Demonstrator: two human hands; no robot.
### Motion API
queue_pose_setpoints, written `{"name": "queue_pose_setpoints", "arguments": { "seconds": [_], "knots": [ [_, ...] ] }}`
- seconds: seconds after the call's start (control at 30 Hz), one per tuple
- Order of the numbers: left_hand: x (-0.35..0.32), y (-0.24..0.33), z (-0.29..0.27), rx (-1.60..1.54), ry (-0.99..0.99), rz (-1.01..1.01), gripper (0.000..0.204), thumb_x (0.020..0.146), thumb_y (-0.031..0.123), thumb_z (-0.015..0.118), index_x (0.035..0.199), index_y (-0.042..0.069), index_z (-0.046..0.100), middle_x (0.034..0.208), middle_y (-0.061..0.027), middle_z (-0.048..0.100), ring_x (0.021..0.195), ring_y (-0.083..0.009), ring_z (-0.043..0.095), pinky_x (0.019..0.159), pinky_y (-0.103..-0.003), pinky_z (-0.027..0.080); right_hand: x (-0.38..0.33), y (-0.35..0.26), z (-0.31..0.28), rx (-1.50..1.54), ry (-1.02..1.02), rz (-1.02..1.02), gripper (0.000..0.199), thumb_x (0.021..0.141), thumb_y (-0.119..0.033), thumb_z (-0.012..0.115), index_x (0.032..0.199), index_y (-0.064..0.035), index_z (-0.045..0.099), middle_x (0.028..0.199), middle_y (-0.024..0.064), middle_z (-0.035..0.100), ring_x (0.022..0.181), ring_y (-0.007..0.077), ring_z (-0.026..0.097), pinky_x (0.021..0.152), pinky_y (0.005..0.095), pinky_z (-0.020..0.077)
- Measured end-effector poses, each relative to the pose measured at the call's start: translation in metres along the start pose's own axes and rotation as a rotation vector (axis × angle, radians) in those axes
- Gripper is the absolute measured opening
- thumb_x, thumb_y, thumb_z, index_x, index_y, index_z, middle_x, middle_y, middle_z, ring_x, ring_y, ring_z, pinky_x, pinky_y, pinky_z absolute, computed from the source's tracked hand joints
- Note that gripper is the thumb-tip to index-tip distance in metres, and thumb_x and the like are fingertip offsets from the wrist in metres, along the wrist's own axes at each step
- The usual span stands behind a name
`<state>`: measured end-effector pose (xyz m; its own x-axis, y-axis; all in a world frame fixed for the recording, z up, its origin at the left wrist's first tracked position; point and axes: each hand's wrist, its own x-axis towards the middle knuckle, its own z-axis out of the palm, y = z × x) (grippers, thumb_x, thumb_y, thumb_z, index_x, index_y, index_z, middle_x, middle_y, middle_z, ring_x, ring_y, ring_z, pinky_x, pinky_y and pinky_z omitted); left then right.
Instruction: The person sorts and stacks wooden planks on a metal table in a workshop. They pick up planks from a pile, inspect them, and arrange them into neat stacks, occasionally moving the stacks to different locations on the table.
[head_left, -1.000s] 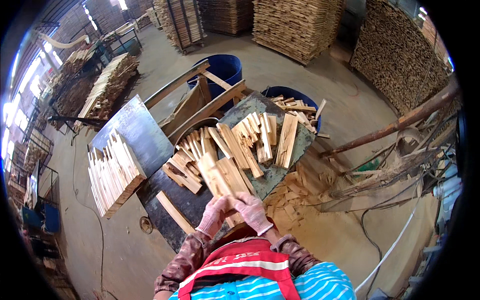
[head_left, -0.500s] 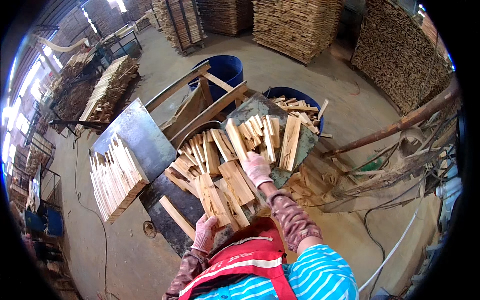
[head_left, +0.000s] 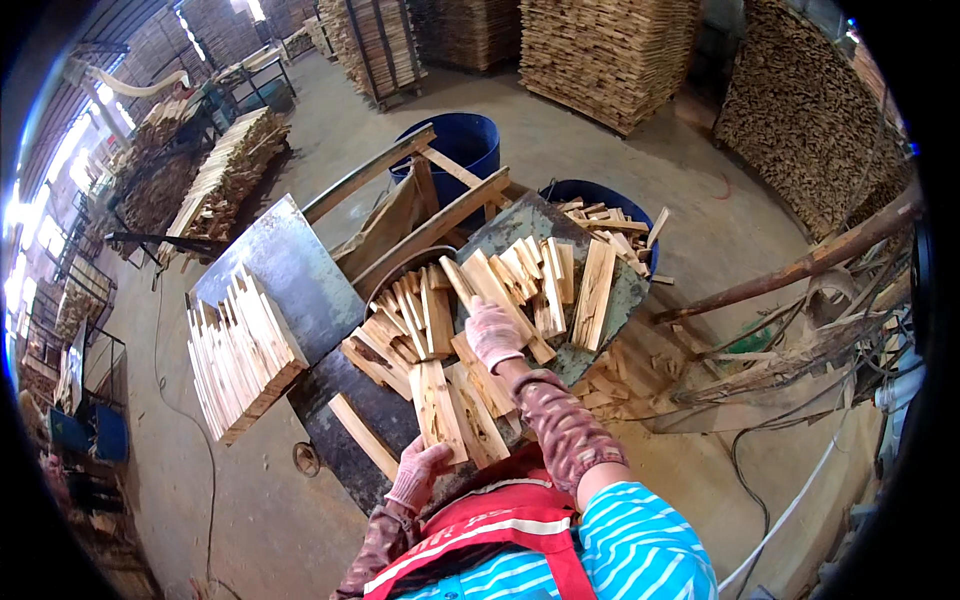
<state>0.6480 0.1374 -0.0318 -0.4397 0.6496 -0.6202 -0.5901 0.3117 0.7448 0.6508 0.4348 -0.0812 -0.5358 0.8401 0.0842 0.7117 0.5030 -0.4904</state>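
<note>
Pinched in my gloved left hand (head_left: 420, 470) is the near end of a short wooden board (head_left: 438, 408) with dark marks. My gloved right hand (head_left: 494, 336) is closed on the near end of a narrow wood strip (head_left: 457, 280), over the middle of the pile; its fingertips are partly hidden. Just right of that strip, another wood piece (head_left: 513, 312) slants under or beside the hand. Several loose pieces (head_left: 405, 315) lie around both hands on the dark metal table (head_left: 335, 385). One separate strip (head_left: 362, 438) lies left of my left hand.
A neat stack of boards (head_left: 243, 355) stands at the left beside a shiny metal plate (head_left: 285, 255). Beyond the table are an open blue barrel (head_left: 450, 150) and a blue bin (head_left: 580, 190) of offcuts. A wooden frame (head_left: 440, 225) and a slanting pole (head_left: 790, 268) flank the table.
My right hand has moved left across the pile, carrying the strip with it. The board in my left hand has turned and looks narrower. The whole view has shifted slightly.
</note>
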Motion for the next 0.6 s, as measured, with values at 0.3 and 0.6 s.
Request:
{"name": "queue_pose_setpoints", "arguments": {
  "seconds": [0.3,0.6],
  "knots": [
    [0.007,-0.002,-0.009,-0.102,-0.049,0.136,0.042,0.093,0.01,0.065,0.134,0.005,0.056,0.11,-0.0064,0.071,0.091,-0.0202,0.072,0.08,-0.04,0.063,-0.053,0.053,-0.028,1.608,0.002,0.525,0.033,0.1,-0.023,0.061,0.127,-0.0048,0.068,0.105,0.0063,0.074,0.082,0.0167,0.072,0.065,0.0304,0.0604],
    [0.027,0.002,0.009,-0.138,-0.12,0.16,0.046,0.097,0.009,0.059,0.143,0.006,0.05,0.129,-0.0105,0.066,0.113,-0.0261,0.069,0.092,-0.046,0.061,-0.099,0.054,-0.038,1.668,0.046,0.473,0.028,0.102,-0.025,0.061,0.116,-0.0025,0.069,0.097,0.007,0.072,0.074,0.0176,0.071,0.064,0.0309,0.0609]
  ]
}}
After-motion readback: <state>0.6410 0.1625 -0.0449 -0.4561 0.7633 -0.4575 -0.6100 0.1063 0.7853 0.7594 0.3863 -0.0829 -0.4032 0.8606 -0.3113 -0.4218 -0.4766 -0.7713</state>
